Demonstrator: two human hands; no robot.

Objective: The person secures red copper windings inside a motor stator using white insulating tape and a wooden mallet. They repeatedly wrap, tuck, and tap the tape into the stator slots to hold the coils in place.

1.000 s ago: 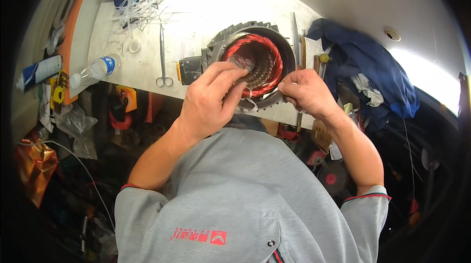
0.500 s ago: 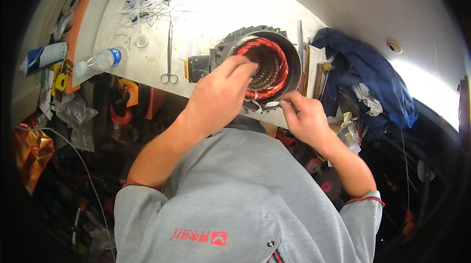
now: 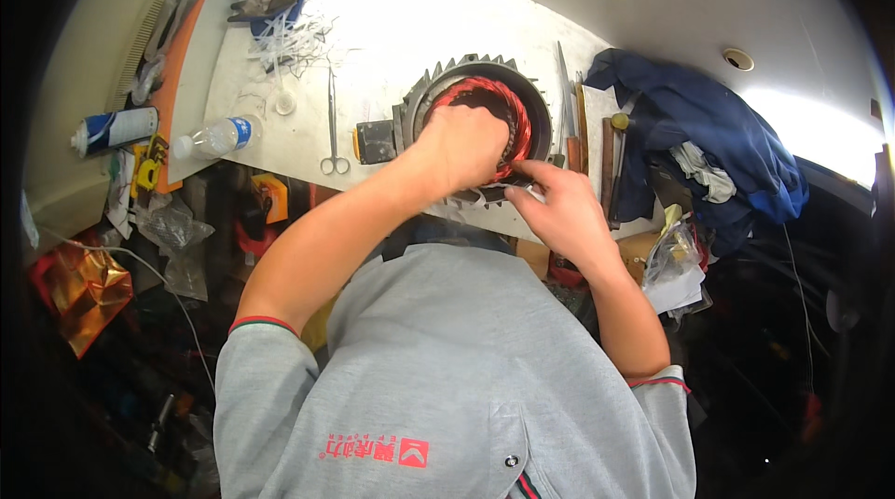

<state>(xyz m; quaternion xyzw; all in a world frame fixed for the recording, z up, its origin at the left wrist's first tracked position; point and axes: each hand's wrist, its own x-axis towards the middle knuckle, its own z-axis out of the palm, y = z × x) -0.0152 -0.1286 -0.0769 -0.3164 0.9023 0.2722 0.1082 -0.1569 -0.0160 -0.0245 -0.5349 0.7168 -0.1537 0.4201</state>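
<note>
Your left hand reaches down inside the red winding, your right hand at its near-right edge, either one's grip impossible to tell.

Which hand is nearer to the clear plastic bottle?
Left. The left hand is over the finned housing, to the right of the bottle; the right hand is farther right, by the housing's near edge.

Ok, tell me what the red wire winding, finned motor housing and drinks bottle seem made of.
Red wire winding: probably lacquered copper, from its glossy bundled strands; bare metal isn't visible.
Finned motor housing: likely cast metal, dull dark grey with thick fins.
Drinks bottle: apparently clear, glossy plastic, see-through with highlights.
</note>
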